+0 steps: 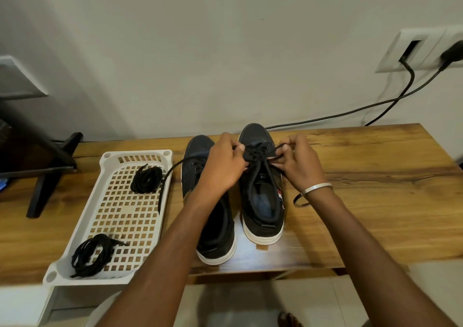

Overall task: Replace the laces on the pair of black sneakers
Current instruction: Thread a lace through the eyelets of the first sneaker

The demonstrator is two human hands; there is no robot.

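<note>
While pinching lace (pixel 263 162) on right sneaker (pixel 260 191):
Hands: two, left (pixel 223 166), right (pixel 298 164), fingers curling round lace.
Sneakers: two, left sneaker (pixel 213 226) standing beside.
Bundles: two, far bundle (pixel 145 179), near bundle (pixel 92 254), lying in tray (pixel 75 239).

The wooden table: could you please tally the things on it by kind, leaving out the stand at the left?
Black canvas sneakers with white soles: 2
Coiled bundles of black laces: 2
White perforated plastic tray holding both bundles: 1
Total: 5

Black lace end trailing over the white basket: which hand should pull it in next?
Left hand: the black lace end runs from its side of the right-hand sneaker; right hand is farther.
</note>
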